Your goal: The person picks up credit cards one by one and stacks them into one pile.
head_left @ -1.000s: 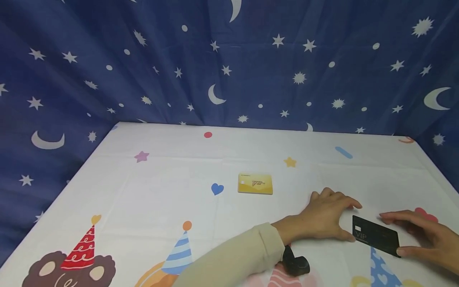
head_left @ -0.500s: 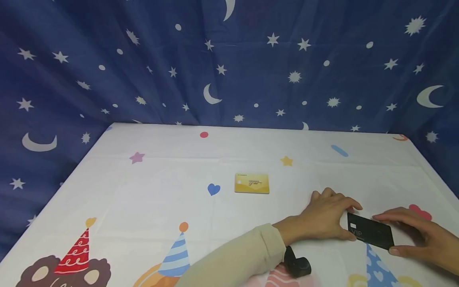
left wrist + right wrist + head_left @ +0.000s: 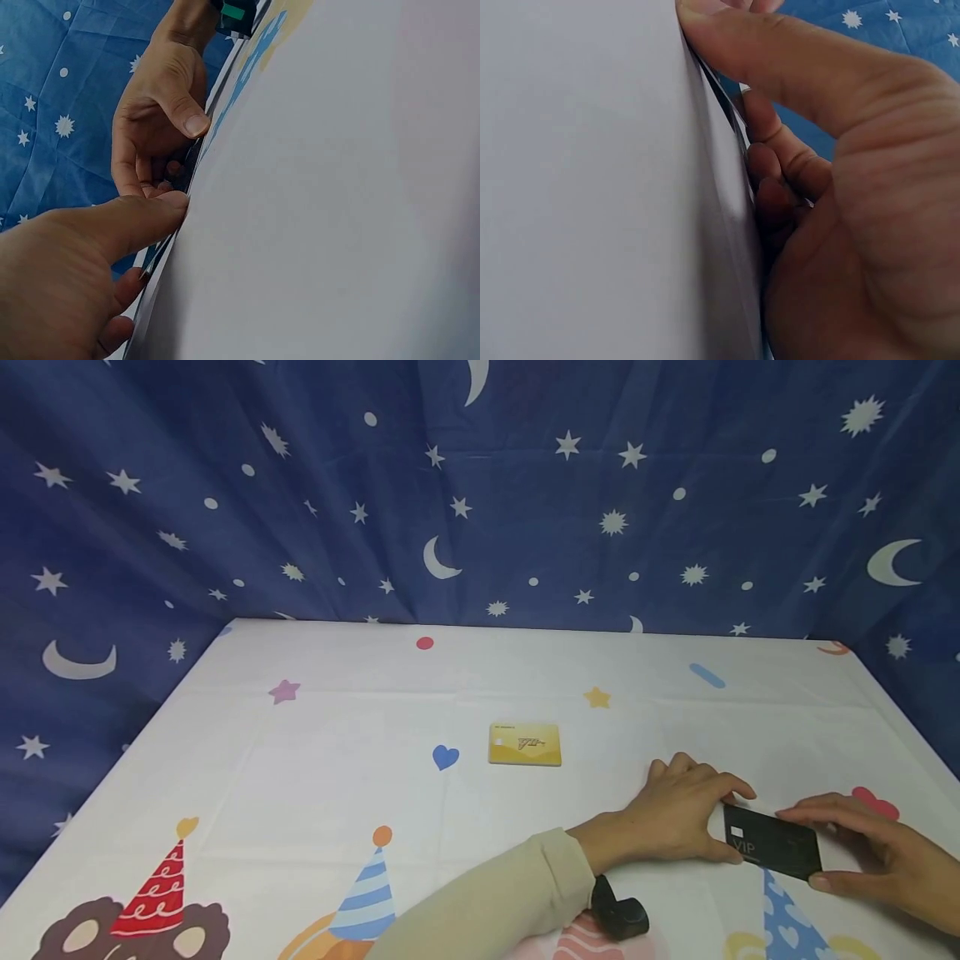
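A black card (image 3: 772,843) printed "VIP", with a small pale square at its left end, lies near the table's right front. My left hand (image 3: 678,814) holds its left end, thumb at the near edge and forefinger at the far edge. At the right end my right hand (image 3: 877,852) grips it the same way, thumb near and forefinger far. Both wrist views show the card almost edge-on; there the left hand (image 3: 82,255) and the right hand (image 3: 855,150) have their thumbs at the tabletop. Whether it is one card or a stack, I cannot tell.
A yellow card (image 3: 525,745) lies flat at the middle of the table, left of both hands. The white tablecloth (image 3: 337,777) has printed shapes and party hats. A dark blue star-patterned curtain (image 3: 337,485) hangs behind. A black device (image 3: 621,914) sits under the left wrist.
The left hand has shifted right over the card's left end, and the right fingers sit slightly farther in along it. The yellow card stays put; the head view turned slightly.
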Action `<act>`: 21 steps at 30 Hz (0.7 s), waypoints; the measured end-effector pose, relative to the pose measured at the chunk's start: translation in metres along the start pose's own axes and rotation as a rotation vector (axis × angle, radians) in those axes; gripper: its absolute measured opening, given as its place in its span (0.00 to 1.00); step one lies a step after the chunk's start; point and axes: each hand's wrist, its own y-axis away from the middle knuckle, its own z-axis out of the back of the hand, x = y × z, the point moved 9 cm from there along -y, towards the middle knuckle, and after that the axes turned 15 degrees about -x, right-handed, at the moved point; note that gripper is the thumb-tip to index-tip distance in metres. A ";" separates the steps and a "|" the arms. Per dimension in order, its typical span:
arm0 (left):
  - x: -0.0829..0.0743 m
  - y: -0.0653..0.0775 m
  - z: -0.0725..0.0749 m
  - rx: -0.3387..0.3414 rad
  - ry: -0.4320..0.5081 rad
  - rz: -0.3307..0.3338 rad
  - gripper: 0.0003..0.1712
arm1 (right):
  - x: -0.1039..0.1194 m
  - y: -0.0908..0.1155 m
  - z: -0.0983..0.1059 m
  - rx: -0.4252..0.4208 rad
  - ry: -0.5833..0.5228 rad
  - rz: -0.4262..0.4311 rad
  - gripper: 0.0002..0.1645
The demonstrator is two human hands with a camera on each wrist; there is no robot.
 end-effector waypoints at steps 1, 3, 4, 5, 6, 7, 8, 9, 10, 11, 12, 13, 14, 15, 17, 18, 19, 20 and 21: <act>0.000 0.000 0.000 0.000 0.000 -0.002 0.41 | 0.001 0.000 0.000 -0.002 -0.003 0.009 0.40; 0.000 0.000 0.000 0.001 0.001 -0.003 0.41 | 0.002 -0.001 0.001 -0.007 -0.011 0.020 0.40; 0.000 0.000 0.000 0.001 0.001 -0.004 0.41 | 0.003 -0.001 0.001 -0.009 -0.012 0.025 0.40; 0.000 0.000 0.000 0.002 0.001 -0.004 0.41 | 0.003 -0.001 0.001 -0.012 -0.011 0.030 0.40; 0.000 0.001 0.000 0.002 0.001 -0.004 0.41 | 0.003 0.000 0.001 -0.014 -0.009 0.032 0.40; 0.000 0.001 0.000 0.001 0.001 -0.005 0.42 | 0.003 0.000 0.001 -0.014 -0.007 0.032 0.40; 0.000 0.001 0.000 0.001 0.000 -0.006 0.42 | 0.003 0.000 0.001 -0.016 -0.006 0.032 0.40; 0.000 0.001 0.000 -0.001 0.001 -0.006 0.42 | 0.003 0.000 0.001 -0.017 -0.004 0.032 0.40; 0.000 0.001 0.000 -0.001 0.002 -0.008 0.41 | 0.002 0.000 0.001 -0.017 -0.002 0.031 0.40; -0.001 0.001 0.000 -0.001 0.004 -0.010 0.41 | 0.002 0.000 0.001 -0.018 -0.002 0.032 0.40; -0.001 0.001 0.000 -0.001 0.007 -0.013 0.41 | 0.002 0.000 0.001 -0.020 -0.003 0.033 0.40; -0.001 0.002 0.000 0.000 0.010 -0.017 0.41 | 0.002 0.001 0.001 -0.021 -0.004 0.036 0.40; -0.002 0.002 0.000 0.001 0.014 -0.020 0.41 | 0.002 0.001 0.001 -0.022 -0.005 0.038 0.40; -0.002 0.002 0.000 0.003 0.015 -0.023 0.41 | 0.002 0.001 0.001 -0.023 -0.005 0.039 0.40; -0.003 0.003 0.000 0.010 0.016 -0.030 0.42 | 0.002 0.001 0.001 -0.022 -0.003 0.039 0.40; -0.003 0.003 0.000 0.013 0.016 -0.033 0.42 | 0.001 0.001 0.001 -0.021 0.000 0.038 0.39; -0.003 0.003 -0.001 0.017 0.014 -0.035 0.43 | 0.001 0.001 0.001 -0.020 0.002 0.037 0.39; -0.003 0.003 -0.001 0.020 0.013 -0.036 0.44 | 0.001 0.001 0.000 -0.020 0.004 0.035 0.39; -0.004 0.003 -0.001 0.023 0.012 -0.038 0.44 | 0.001 0.001 0.000 -0.021 0.006 0.034 0.39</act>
